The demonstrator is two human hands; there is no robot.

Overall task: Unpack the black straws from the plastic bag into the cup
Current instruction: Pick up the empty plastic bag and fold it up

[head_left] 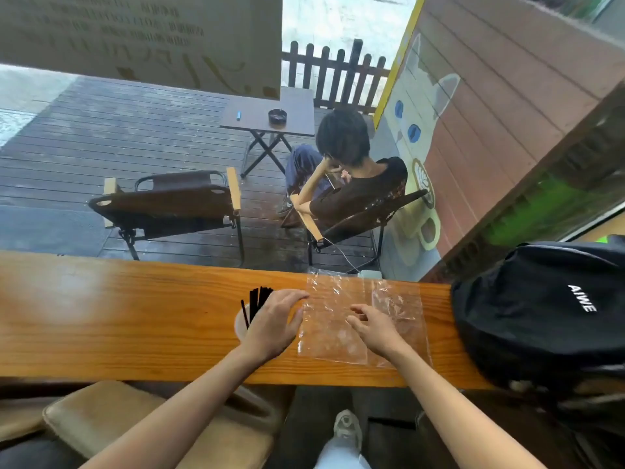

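Note:
Several black straws [255,301] stand upright in a white cup [239,324] on the wooden counter [118,316]. My left hand [274,323] hovers right over the cup, fingers spread, and hides most of it; it holds nothing. A clear plastic bag [338,319] lies flat on the counter to the right of the cup and looks empty. My right hand [373,326] rests over the bag's middle with its fingers apart and slightly curled, holding nothing.
A black backpack [548,309] fills the counter's right end, close to the bag. Beyond the glass a person sits in a folding chair [368,214], with another chair [169,204] and a small table [270,113] on the deck. A cushioned stool [135,424] is below the counter.

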